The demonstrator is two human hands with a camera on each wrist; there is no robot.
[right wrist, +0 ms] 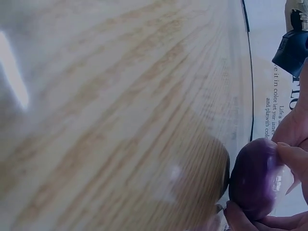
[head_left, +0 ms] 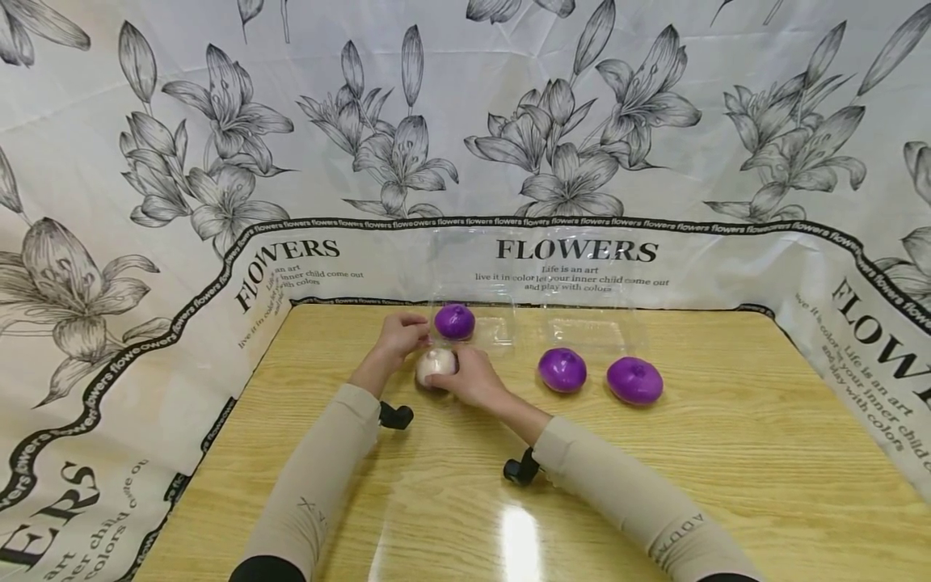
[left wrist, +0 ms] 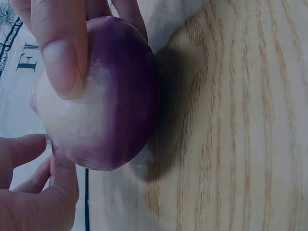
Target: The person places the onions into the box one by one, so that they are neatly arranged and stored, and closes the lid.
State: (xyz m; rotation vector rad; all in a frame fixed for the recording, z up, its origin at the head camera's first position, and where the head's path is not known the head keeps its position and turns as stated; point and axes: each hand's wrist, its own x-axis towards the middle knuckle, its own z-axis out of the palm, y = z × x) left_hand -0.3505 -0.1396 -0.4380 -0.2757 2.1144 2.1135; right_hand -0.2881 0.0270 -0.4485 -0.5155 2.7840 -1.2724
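Note:
My right hand [head_left: 476,378] grips an onion [head_left: 435,368], purple below with a whitish end facing up, thumb on its near side. In the left wrist view, that onion [left wrist: 108,110] is close up, with a shadow beside it on the table. At its far left is my left hand [head_left: 402,335], its thumb and fingertips [left wrist: 57,163] meeting near the onion, apparently on the edge of a clear plastic container [head_left: 494,330]. A purple onion [head_left: 454,322] sits at the container's left side. The right wrist view shows both hands' fingers around the held onion [right wrist: 255,178].
Two purple onions [head_left: 562,370] lie on the wooden table [head_left: 727,469] right of my hands. A second clear container [head_left: 589,333] stands behind them, its lid raised. Flower-printed cloth [head_left: 407,162] walls the table's back and sides.

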